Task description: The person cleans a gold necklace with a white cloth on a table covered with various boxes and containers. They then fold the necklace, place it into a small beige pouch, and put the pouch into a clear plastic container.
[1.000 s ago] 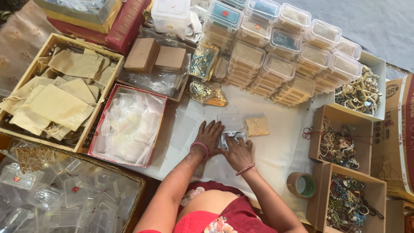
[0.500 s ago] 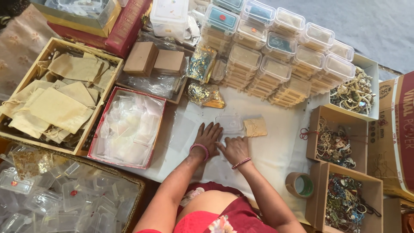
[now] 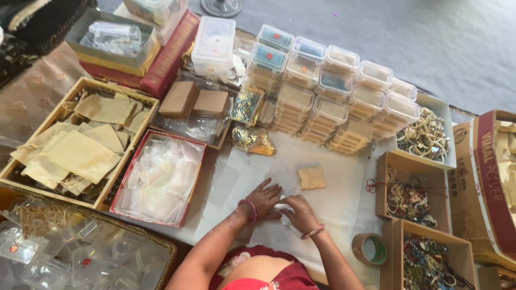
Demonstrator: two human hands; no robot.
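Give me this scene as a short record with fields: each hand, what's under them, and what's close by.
Left hand: left hand flat on the white sheet, fingers spread, pink bangle on the wrist
Right hand: right hand pressing a small clear packet
Just beyond the hands: small beige pouch
To the left: red tray of clear bags
To the right: tape roll, cardboard boxes of jewellery
Behind: stacked clear lidded boxes

Two hands work here, the left hand [image 3: 264,200] and the right hand [image 3: 301,212], each wearing one bracelet. Two small brown cardboard boxes [image 3: 179,99] sit side by side. Three open boxes of jewellery [image 3: 408,194] line the right. One tape roll [image 3: 369,249] lies nearby, and one small beige pouch [image 3: 312,178].
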